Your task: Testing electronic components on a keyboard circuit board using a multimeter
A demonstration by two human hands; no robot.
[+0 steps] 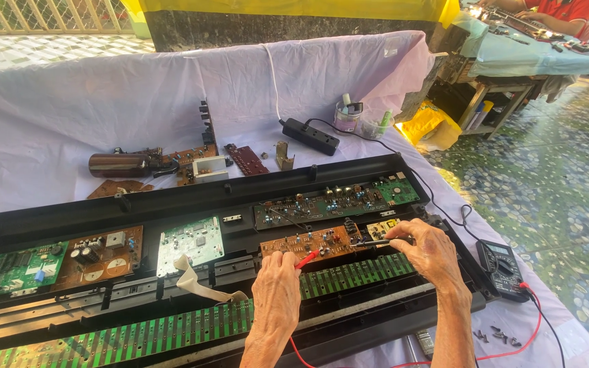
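Note:
An opened black keyboard case lies across a white-covered table, with several circuit boards inside. My left hand holds a red test probe, its tip on the brown circuit board in the middle. My right hand holds a black test probe against the right end of that same board. Red and black leads run from the probes to a black multimeter at the right of the case. A long green contact strip runs along the case's near side.
Behind the case lie loose boards, a dark brown cylinder, a black power strip and two small cups. Several screws lie at the near right. Another person works at a far table, top right.

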